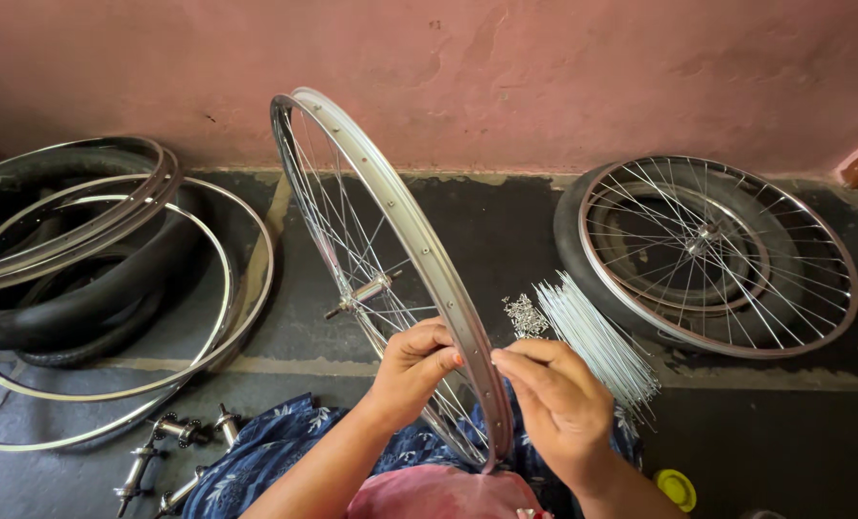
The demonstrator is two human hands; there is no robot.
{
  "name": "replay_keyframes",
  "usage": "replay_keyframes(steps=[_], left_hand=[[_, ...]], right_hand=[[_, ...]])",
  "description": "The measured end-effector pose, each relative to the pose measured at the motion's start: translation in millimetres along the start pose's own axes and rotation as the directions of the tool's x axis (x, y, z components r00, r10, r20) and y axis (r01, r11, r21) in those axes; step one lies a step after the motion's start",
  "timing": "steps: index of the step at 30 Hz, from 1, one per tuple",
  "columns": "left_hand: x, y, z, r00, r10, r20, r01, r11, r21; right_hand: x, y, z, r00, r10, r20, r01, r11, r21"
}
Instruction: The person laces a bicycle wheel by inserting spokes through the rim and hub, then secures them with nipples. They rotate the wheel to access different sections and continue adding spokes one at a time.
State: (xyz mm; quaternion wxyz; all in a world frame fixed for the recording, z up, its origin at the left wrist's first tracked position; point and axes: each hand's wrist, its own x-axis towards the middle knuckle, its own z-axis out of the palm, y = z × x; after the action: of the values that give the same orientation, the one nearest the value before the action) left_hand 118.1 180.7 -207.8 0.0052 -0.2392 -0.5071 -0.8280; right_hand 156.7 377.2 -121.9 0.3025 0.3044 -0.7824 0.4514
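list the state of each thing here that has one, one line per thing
wheel in hand: upright on edge, partly spoked, held at the rim
left hand: fingers on the spokes inside the rim
right hand: fingers pinched at the rim's outer face
loose spokes: fanned bundle on the floor
finished wheel: flat on a tyre
bare rims: stacked flat over tyres
hubs: loose on the floor

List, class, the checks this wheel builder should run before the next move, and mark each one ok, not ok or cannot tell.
1. Bicycle wheel upright on the lap: ok.
2. Left hand reaching in among the spokes: ok.
3. Right hand at the rim: ok.
4. Loose spokes lying beside the right hand: ok.
5. Nipples piled by the loose spokes: ok.
6. Spoke tension: cannot tell.
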Motion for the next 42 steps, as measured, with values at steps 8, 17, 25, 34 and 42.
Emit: replay_keyframes(steps=[8, 17, 25, 34, 42], left_hand=[[2, -6, 4, 0.999, -0.016, -0.032, 0.015, 0.999, -0.045], [4, -13, 8, 0.996, 0.004, -0.088, -0.006, 1.0, -0.027], [3, -7, 9, 0.997, 0.022, -0.075, -0.024, 0.999, -0.024], [5, 6, -11, 0.994, -0.102, 0.026, 0.103, 0.993, -0.053], [4, 5, -1, 0.993, -0.115, -0.009, 0.115, 0.993, 0.019]], right_hand=[[9, -6, 18, 0.988, -0.146, -0.052, 0.134, 0.974, -0.181], [9, -6, 23, 0.962, -0.263, -0.077, 0.227, 0.923, -0.312], [4, -7, 24, 0.973, -0.219, -0.078, 0.188, 0.938, -0.291], [10, -14, 17, 0.922, -0.372, 0.102, 0.386, 0.875, -0.294], [-5, -7, 23, 0.958, -0.286, 0.0, 0.278, 0.931, -0.236]])
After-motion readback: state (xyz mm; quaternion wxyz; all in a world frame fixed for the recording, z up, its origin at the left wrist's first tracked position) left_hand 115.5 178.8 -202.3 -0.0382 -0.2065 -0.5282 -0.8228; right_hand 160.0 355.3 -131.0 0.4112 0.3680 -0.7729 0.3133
